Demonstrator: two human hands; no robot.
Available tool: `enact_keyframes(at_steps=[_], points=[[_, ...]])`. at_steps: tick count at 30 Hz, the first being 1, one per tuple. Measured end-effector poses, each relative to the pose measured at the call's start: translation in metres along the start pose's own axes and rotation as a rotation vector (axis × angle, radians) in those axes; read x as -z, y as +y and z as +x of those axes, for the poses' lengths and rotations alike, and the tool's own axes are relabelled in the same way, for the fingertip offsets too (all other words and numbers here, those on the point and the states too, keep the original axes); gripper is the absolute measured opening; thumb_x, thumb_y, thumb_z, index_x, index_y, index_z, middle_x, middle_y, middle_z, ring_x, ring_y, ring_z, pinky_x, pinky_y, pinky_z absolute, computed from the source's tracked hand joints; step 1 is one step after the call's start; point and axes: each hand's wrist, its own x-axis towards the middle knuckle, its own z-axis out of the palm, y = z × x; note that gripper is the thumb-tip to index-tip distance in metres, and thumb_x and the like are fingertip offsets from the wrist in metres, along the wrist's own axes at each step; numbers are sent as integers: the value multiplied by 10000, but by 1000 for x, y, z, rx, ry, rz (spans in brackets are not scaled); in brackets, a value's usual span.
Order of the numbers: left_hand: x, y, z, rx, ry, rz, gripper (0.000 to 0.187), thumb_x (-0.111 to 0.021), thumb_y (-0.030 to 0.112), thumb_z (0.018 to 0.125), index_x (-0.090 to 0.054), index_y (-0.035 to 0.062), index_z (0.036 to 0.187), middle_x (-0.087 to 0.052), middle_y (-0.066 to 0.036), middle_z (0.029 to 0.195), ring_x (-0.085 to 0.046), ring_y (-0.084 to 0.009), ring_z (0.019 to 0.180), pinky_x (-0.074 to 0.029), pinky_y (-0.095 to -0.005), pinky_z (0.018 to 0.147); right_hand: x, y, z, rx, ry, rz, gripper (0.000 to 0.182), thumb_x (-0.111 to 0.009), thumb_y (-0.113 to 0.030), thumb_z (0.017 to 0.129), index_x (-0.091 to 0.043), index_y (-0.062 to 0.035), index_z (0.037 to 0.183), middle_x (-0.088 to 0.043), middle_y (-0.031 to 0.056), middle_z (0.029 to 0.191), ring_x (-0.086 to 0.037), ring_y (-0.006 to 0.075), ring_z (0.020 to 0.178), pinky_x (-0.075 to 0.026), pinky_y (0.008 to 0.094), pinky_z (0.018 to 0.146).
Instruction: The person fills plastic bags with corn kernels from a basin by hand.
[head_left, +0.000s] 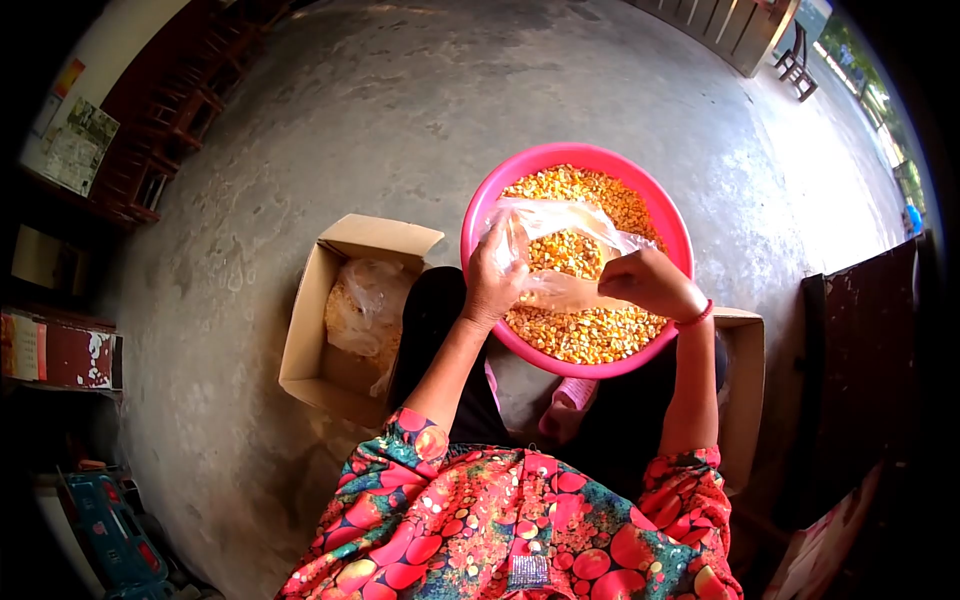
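Plastic bag [572, 214], clear, mouth open, is over corn kernels [580, 340] in a pink basin [471, 238], left hand [496, 278] and right hand [655, 283] apart, each gripping its rim, the likely best hold, its film seemingly light, limp, slippery, easily torn.

- Floor [330, 130]: grey, smooth, with darker patches and pale scuffs; strong daylight whitens its right side.
- Left box [303, 325]: cardboard, open, beside the left leg.
- Right box [745, 395]: cardboard, beside the right leg, partly hidden.
- Shoes [568, 404]: pink, between the boxes.
- Chair [797, 68]: dark, at the far right.
- Chairs [195, 110]: dark, in a row along the left wall.
- Basin [575, 150]: pink; whether it touches the floor cannot be told.
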Motion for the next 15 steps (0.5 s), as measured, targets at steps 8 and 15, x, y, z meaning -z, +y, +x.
enact_keyframes(at_steps=[8,15], points=[[-2,-6,0,30,12,-63,553,-535,-7,719,-406,-68,1254,-540,-244,1142,-530,-317,1091,-411,-360,940,4,7,-2,1,207,545,151,-560,-115,868,-636,4,921,-615,-3,766,-547,66,680,-444,220,635],[-1,-4,1,-3,-9,-32,536,-537,-9,717,-424,-72,1237,-532,-246,1162,-514,-322,1117,-402,-354,954,4,87,4,-252,744,380,153,-556,-85,856,-626,-6,966,-621,14,780,-567,113,697,-462,244,635]])
